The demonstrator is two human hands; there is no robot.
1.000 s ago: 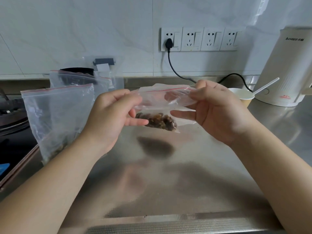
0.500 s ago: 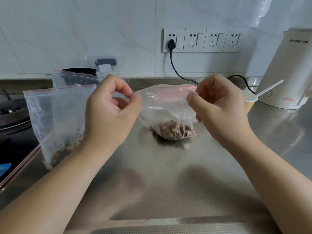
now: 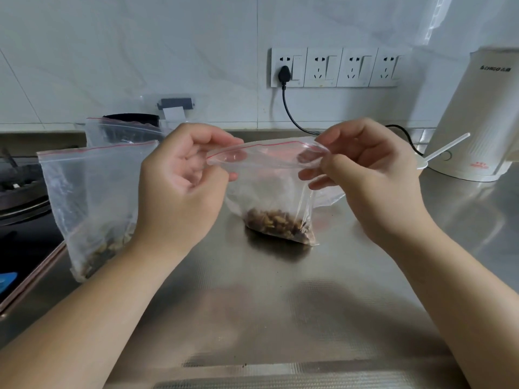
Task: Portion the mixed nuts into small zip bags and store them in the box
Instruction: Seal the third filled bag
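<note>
Fingers (image 3: 224,148) of both hands pinch the bag (image 3: 269,189) mouth, unsealed; nuts (image 3: 278,224) portioned inside, base on counter (image 3: 280,304). Sealing and boxing outstanding

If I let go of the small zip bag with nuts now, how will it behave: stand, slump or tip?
The small zip bag is thin clear film, so it would probably slump rather than stand. Only the left hand and right hand, pinching its rim, hold its mouth open. The nuts lie low on the steel counter, so tipping far or spilling seems unlikely.
</note>
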